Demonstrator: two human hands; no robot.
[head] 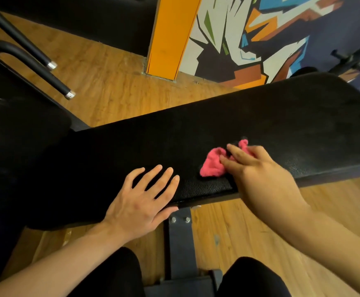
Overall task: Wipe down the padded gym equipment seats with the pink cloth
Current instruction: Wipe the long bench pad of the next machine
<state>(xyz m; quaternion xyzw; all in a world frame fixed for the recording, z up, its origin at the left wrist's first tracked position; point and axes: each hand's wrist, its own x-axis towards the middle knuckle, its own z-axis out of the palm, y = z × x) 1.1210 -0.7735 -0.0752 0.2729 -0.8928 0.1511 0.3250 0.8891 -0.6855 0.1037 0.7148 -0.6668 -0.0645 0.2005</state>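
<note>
Here, I see my right hand [258, 168] pressed down on the pink cloth [214, 162], fingers bunched over it, on the near part of the black padded surface [260, 116]. The cloth is crumpled, most of it showing left of my fingers, a small piece peeking out beyond them. My left hand [144, 200] lies flat and spread on the padding just beside the cloth, gripping nothing, thumb hooked over the near edge. A grey steel post [180, 243] with two bolts runs under the pad between my knees. Two black handle bars [35, 58] with chrome tips stand off to the left over the wooden floor [110, 82]. Beyond are an orange pillar [170, 35] and a painted wall [260, 35].
</note>
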